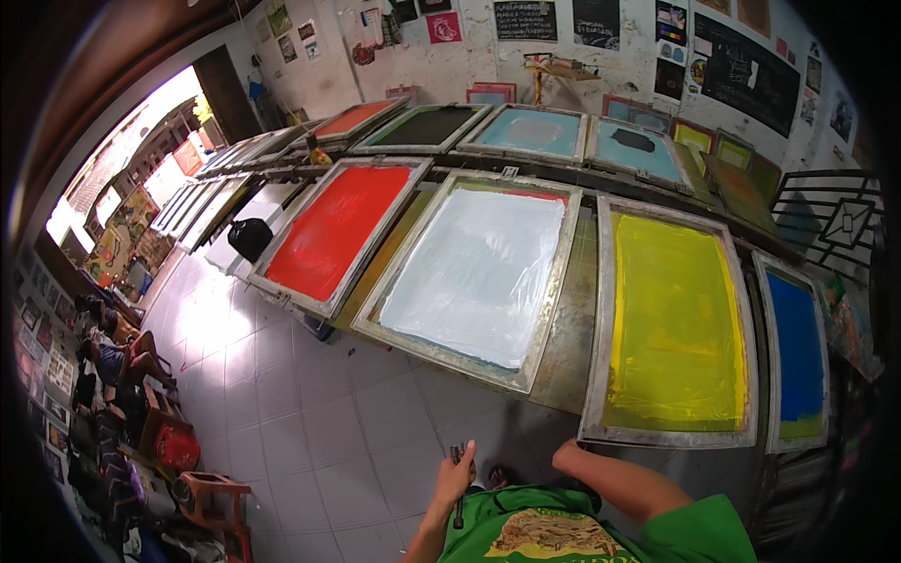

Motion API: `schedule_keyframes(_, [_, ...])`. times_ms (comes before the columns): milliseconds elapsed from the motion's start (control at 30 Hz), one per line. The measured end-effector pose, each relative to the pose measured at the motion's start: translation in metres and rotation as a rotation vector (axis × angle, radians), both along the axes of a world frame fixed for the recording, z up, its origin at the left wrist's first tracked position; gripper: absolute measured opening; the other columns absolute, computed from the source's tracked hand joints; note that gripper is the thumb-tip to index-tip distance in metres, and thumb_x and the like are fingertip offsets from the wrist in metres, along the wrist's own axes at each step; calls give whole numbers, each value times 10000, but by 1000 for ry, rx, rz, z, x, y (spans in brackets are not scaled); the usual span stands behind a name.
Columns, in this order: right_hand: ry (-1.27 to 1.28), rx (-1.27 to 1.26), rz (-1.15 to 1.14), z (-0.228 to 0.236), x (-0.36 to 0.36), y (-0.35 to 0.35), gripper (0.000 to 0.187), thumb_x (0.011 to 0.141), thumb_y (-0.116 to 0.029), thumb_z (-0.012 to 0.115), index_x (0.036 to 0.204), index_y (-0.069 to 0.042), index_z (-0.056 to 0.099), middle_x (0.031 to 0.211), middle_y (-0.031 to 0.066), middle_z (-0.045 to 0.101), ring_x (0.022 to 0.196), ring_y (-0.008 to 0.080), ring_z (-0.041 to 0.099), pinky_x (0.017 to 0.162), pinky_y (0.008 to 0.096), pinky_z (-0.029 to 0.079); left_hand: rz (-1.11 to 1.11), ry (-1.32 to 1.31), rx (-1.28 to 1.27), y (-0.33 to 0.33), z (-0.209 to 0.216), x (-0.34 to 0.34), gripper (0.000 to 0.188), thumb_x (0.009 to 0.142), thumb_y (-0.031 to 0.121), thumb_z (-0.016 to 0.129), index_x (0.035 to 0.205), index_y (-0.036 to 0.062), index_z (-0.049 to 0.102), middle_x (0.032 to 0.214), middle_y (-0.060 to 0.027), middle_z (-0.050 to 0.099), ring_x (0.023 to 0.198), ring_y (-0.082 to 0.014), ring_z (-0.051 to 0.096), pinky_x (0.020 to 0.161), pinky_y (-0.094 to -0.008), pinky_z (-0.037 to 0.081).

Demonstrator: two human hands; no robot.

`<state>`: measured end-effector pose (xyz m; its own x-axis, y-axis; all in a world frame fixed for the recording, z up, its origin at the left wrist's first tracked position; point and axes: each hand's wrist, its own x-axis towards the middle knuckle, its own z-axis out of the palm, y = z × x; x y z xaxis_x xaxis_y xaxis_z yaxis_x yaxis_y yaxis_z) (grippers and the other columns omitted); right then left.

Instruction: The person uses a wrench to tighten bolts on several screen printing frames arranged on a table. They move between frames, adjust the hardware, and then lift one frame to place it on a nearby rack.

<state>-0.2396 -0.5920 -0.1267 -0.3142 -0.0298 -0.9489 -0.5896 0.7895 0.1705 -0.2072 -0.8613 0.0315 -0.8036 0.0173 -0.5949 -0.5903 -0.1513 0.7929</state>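
My left hand [454,477] is closed round a dark metal hand tool [459,511], a slim rod whose exact kind I cannot make out. It is held low in front of my green shirt, over the tiled floor. My right hand [566,454] is by the lower left corner of a screen-printing frame [593,319] coated in yellow; its fingers are hidden, so whether it touches the frame is unclear. Left of that lies a frame [441,360] with a white coat [469,272], and beyond it one with a red coat [338,230]. A blue-coated screen [796,342] is at the far right.
More screen frames [530,131] line a second row behind. A black bag [249,238] hangs at the table's left end. Red plastic stools [211,497] stand on the left, near a seated person [141,361]. Black metal bars [840,220] rise at the right.
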Motion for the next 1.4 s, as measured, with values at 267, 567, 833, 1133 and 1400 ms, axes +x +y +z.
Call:
schedule_keyframes(267, [57, -42, -77, -20, -3, -2, 386, 884, -240, 731, 1262, -170, 764, 1398, 125, 661, 1270, 436, 592, 1067, 658, 387, -113, -11, 13, 10, -5, -7, 495, 1038, 468, 625, 708, 129, 479, 625, 38, 460, 537, -82, 441, 501, -271, 343])
schedule_keyframes(567, [114, -171, 61, 25, 19, 13, 343, 904, -209, 671, 1221, -116, 764, 1299, 125, 708, 1213, 361, 655, 932, 599, 499, -273, 5, 30, 27, -18, -22, 523, 1061, 502, 562, 705, 130, 470, 617, 24, 450, 531, -91, 428, 504, -268, 338])
schedule_keyframes(833, [191, -87, 145, 21, 24, -17, 389, 910, -266, 693, 1253, -91, 746, 1292, 135, 709, 1224, 334, 648, 984, 544, 519, -445, 35, -125, 38, 3, -22, 551, 1088, 509, 482, 833, 50, 650, 640, 12, 540, 539, -77, 439, 513, -266, 345])
schedule_keyframes(1133, [420, -233, 21, 86, 43, -31, 378, 942, -269, 657, 1256, -77, 743, 1262, 101, 722, 1184, 305, 665, 984, 525, 529, -585, 165, -238, 76, -71, -17, 572, 1088, 493, 473, 1193, -2, 740, 790, -60, 720, 514, -99, 465, 512, -296, 369])
schedule_keyframes(1400, [388, -152, 84, 62, 54, -23, 440, 990, -287, 624, 1396, -122, 599, 1363, 106, 616, 1238, 303, 574, 1045, 488, 446, -925, 455, -371, 143, -101, -32, 486, 1049, 425, 597, 920, -32, 702, 633, -100, 595, 603, -154, 526, 565, -391, 443])
